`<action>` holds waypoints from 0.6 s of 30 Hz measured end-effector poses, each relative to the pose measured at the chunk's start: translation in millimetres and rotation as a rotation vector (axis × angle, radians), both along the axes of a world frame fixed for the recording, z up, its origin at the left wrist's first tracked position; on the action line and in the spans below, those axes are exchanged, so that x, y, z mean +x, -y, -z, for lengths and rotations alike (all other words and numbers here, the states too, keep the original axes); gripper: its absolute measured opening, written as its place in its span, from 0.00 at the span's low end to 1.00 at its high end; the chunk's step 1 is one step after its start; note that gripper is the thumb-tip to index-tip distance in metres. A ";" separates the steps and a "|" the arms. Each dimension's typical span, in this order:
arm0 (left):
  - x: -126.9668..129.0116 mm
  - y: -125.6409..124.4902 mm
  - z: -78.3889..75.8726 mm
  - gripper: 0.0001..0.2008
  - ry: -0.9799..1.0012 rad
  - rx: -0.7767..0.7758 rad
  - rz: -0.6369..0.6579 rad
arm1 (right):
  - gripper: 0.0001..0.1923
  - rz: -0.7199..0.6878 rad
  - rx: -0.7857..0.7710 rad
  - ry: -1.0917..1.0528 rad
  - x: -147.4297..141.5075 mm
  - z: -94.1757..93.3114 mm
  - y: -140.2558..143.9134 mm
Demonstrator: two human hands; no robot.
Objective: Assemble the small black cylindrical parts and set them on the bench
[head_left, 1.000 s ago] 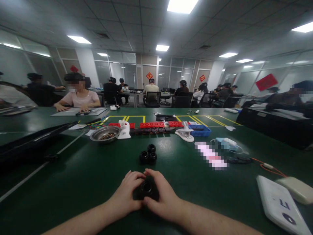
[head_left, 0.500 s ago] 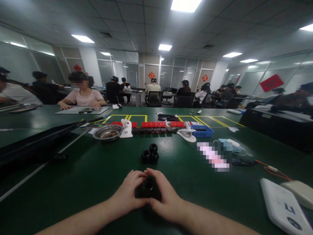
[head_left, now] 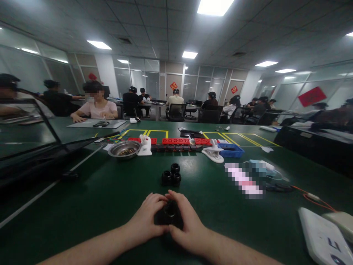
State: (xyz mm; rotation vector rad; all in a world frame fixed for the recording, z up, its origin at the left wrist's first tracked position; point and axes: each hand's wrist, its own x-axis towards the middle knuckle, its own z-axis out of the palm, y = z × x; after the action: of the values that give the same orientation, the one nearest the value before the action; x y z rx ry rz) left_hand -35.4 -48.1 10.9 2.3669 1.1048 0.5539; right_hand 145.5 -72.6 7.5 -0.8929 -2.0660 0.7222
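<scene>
Green table [head_left: 82,206], two hands [head_left: 149,222] gripping one black part [head_left: 169,213], three black parts [head_left: 171,174] beyond

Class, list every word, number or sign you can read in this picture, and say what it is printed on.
White tablet-like slab at the right edge: large dark characters, cut off, unreadable.
Red wall signs: too small and blurred.
Red strip on the table: markings too small.
Pink item: blurred out.

Black ring part [head_left: 170,213], bore facing up toward us, low over the green bench [head_left: 96,198], cupped between both hands.
</scene>
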 end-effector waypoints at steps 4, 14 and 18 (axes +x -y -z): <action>-0.2 -0.7 1.4 0.20 -0.020 -0.015 -0.015 | 0.40 0.109 -0.017 0.009 -3.3 2.4 -2.8; -2.1 -0.1 -1.0 0.22 -0.015 -0.054 -0.012 | 0.33 0.012 0.068 0.000 -2.6 -2.9 0.1; -2.5 -1.0 2.5 0.20 -0.025 -0.032 -0.008 | 0.36 0.106 0.051 0.030 -2.5 1.1 -1.3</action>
State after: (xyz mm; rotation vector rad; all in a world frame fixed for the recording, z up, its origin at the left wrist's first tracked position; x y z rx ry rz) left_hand -37.9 -47.1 8.5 2.3486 1.1265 0.5069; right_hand 143.0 -71.3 6.4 -0.9814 -2.0374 0.6000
